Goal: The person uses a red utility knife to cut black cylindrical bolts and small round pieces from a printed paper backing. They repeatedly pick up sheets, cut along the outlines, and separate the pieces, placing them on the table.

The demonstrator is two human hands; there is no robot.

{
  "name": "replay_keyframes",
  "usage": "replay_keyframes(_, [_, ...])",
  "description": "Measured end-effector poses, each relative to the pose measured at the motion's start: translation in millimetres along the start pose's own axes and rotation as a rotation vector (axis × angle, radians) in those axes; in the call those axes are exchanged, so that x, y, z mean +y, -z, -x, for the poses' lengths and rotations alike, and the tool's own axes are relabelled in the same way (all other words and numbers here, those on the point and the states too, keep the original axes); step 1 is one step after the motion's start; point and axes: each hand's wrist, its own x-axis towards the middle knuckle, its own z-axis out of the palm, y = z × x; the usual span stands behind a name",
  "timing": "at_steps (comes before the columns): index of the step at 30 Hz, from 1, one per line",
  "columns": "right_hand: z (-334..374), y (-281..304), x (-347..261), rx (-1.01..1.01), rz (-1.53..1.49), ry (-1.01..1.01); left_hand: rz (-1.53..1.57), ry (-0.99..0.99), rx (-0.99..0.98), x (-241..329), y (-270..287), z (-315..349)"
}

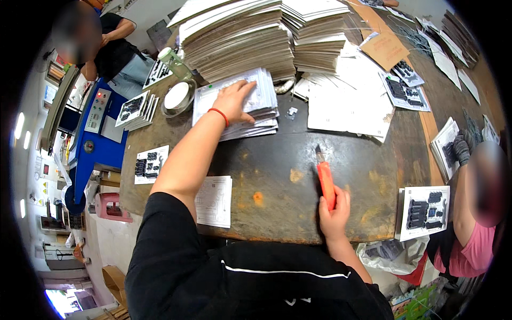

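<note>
My left hand (233, 101), with a red band at the wrist, lies with fingers spread on top of a stack of clear plastic packs (264, 98). Its fingers do not close round anything. Low over the dark table (266, 176), my right hand (335, 216) grips an orange-red utility knife (326, 184). The blade is out and points away from me. A small scrap of clear plastic (291, 112) lies just right of the stack. Between my arms, near the front edge, printed paper sheets (216, 202) lie partly beneath my left forearm.
Tall stacks of cardboard sheets (234, 48) stand at the back, with loose white sheets (346, 104) to their right. A white bowl (177, 96) and a green-lidded jar (173, 61) stand left. Cards with black parts (426, 213) lie around. Co-workers stand left and right, near a blue machine (101, 138).
</note>
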Motion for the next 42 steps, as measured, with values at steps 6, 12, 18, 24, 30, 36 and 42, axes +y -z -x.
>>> replay_keyframes(6, [4.8, 2.4, 17.6, 0.075, -0.327, -0.115, 0.392, -0.038, 0.353, 90.1, -19.1, 0.7])
replay_keyframes(12, [10.3, 1.6, 25.5, 0.056, -0.651, -0.241, 0.976, 0.482, -0.115, 166.8, -86.2, -69.2])
replay_keyframes(18, [9.8, 7.9, 24.9, 0.004, -0.692, -0.273, 1.179, 0.468, -0.167, 188.0, -111.7, -94.2])
replay_keyframes(24, [13.8, 0.2, 32.9, 0.001, -0.651, -0.248, 1.335, 0.517, -0.201, 155.6, -97.2, -89.2])
replay_keyframes(30, [12.1, 4.5, 32.2, 0.023, -0.711, -0.295, 0.738, 0.172, 0.287, 196.6, -62.1, -103.9])
replay_keyframes(36, [5.2, 17.3, 27.3, 0.21, -1.119, -0.351, 1.772, 0.356, -0.551, 315.0, -59.6, -193.9])
replay_keyframes(42, [6.1, 19.7, 37.6, 0.239, -1.258, -0.395, 1.887, 0.841, -0.44, 398.2, -104.3, -284.4])
